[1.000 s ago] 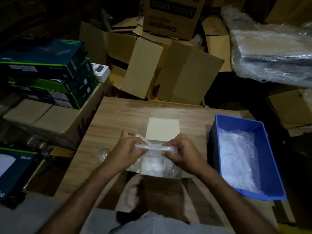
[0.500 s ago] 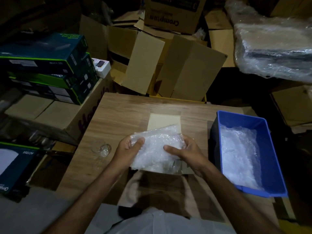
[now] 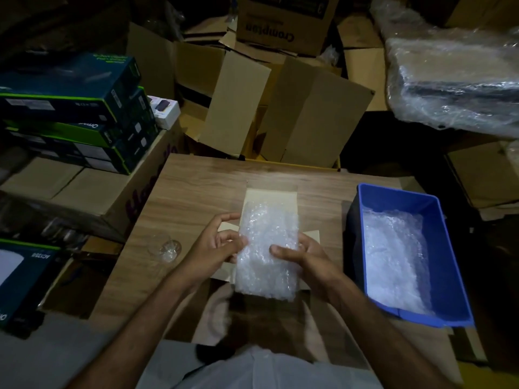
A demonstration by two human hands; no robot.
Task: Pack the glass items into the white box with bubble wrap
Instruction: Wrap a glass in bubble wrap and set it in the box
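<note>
Head view: wood-grain worktop (image 3: 202, 192), dim light. Small open white cardboard box (image 3: 271, 193) at centre, far flap standing up, side flaps spread. A sheet of clear bubble wrap (image 3: 266, 248) is held over the box opening and hides the inside; contents cannot be told. Left hand (image 3: 217, 242) pinches the sheet's left edge with curled fingers; right hand (image 3: 304, 255) grips the right edge, thumb laid across the top. Small clear glass item (image 3: 165, 249) lies on the worktop left of the left hand, apart from the box. Blue rectangular plastic bin (image 3: 452, 248) at the worktop's right edge, holding more bubble wrap (image 3: 393, 256) along its bottom. Stacked dark green retail boxes (image 3: 75, 113) far left on a brown carton; open brown cardboard cartons (image 3: 280, 113) behind the worktop; plastic-wrapped bundle (image 3: 455, 80) upper right.
</note>
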